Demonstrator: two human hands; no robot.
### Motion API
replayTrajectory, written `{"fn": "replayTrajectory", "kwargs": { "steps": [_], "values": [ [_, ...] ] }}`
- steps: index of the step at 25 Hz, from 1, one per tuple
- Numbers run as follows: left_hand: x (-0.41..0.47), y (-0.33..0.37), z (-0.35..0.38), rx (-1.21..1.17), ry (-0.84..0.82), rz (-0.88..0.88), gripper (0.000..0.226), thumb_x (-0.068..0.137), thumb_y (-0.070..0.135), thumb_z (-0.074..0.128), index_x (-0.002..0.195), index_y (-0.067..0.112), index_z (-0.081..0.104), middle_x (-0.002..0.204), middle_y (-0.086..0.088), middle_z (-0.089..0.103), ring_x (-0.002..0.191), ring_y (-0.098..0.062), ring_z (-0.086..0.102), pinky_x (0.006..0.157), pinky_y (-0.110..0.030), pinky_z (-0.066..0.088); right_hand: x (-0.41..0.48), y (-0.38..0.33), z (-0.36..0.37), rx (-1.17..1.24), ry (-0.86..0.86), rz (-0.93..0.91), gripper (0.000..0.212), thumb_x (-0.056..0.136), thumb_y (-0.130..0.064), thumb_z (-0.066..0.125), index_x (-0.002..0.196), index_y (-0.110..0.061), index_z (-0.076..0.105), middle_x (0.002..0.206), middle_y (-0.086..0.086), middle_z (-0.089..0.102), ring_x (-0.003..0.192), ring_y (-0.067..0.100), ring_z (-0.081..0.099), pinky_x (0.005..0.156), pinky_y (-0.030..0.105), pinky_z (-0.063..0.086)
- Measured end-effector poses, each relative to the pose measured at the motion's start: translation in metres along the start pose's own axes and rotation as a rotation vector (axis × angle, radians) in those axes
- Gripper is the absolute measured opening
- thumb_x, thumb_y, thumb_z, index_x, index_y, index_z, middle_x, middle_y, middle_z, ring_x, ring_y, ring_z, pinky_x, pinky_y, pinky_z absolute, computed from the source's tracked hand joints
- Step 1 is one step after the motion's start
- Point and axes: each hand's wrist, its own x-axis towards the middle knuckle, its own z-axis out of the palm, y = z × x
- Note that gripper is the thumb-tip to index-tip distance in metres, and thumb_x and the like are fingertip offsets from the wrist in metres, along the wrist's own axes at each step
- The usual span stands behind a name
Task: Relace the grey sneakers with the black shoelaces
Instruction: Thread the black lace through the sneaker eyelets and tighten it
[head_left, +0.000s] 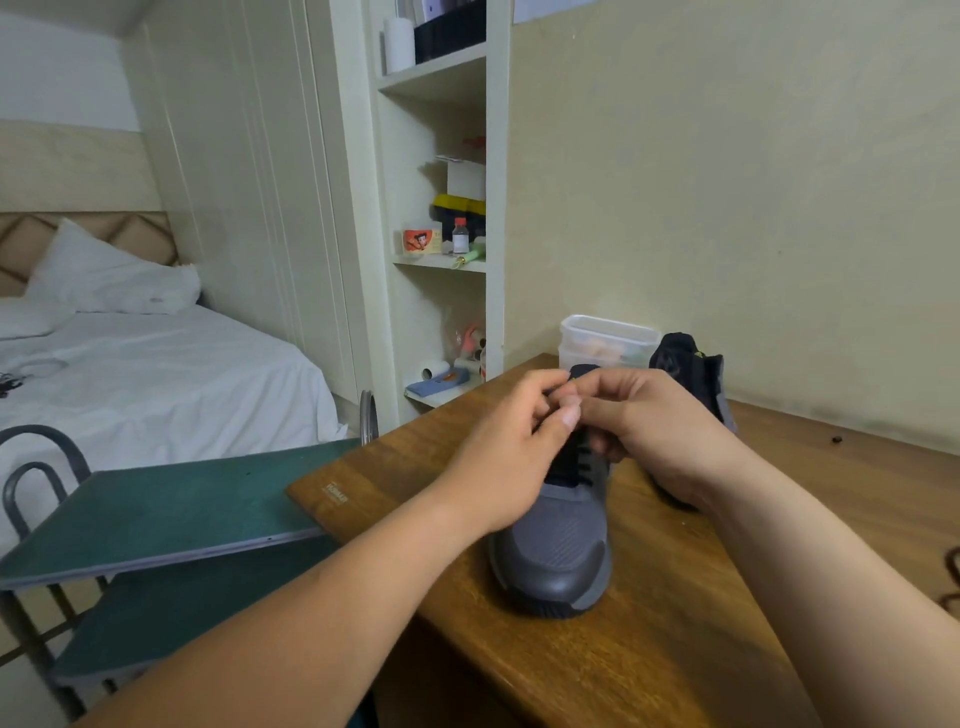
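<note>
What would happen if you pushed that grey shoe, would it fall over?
Probably not. The grey sneaker sits flat on its wide sole on the wooden table, so it would likely slide rather than tip. Its rubbery-looking sole may drag a bit on the wood. The left hand and right hand pinch the black shoelace up top, probably steadying it.
</note>
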Motion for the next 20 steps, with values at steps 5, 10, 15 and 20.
{"fn": "replayTrajectory", "kwargs": {
  "steps": [5, 10, 15, 20],
  "values": [
    [0.004, -0.014, -0.015, 0.12, 0.107, -0.081, 0.015, 0.11, 0.029, 0.05, 0.107, 0.027, 0.065, 0.09, 0.014, 0.063, 0.079, 0.003, 0.058, 0.065, -0.013, 0.041, 0.001, 0.007, -0.021, 0.021, 0.101, 0.041, 0.008, 0.098, -0.009, 0.071, 0.092, -0.009, 0.077, 0.083, 0.007, 0.077, 0.06, 0.013, 0.057, 0.052, 0.02, 0.046],
    [0.008, -0.004, 0.001, 0.063, 0.003, -0.015, 0.008, 0.108, 0.033, 0.055, 0.112, 0.03, 0.061, 0.094, 0.008, 0.066, 0.084, -0.007, 0.064, 0.076, -0.03, 0.053, 0.003, 0.006, -0.003, 0.012, 0.046, -0.001, 0.009, 0.099, -0.007, 0.069, 0.099, -0.001, 0.076, 0.081, 0.008, 0.075, 0.065, 0.013, 0.064, 0.059, 0.024, 0.053],
    [0.009, -0.025, 0.002, -0.009, 0.159, -0.126, 0.018, 0.11, 0.029, 0.05, 0.097, 0.023, 0.061, 0.088, 0.006, 0.063, 0.076, 0.002, 0.057, 0.069, -0.017, 0.045, 0.007, 0.011, -0.012, 0.144, 0.297, 0.048, 0.021, 0.108, -0.01, 0.051, 0.106, -0.009, 0.072, 0.089, 0.01, 0.076, 0.073, 0.02, 0.068, 0.063, 0.029, 0.058],
    [0.0, -0.041, 0.029, -0.152, 0.221, -0.162, 0.018, 0.111, 0.031, 0.049, 0.097, 0.029, 0.06, 0.094, 0.006, 0.067, 0.087, -0.008, 0.066, 0.077, -0.032, 0.055, 0.031, 0.009, -0.018, -0.527, 0.182, 0.033, 0.033, 0.106, -0.038, 0.055, 0.102, -0.013, 0.076, 0.094, 0.003, 0.074, 0.089, 0.022, 0.068, 0.079, 0.039, 0.054]
  ]
}}
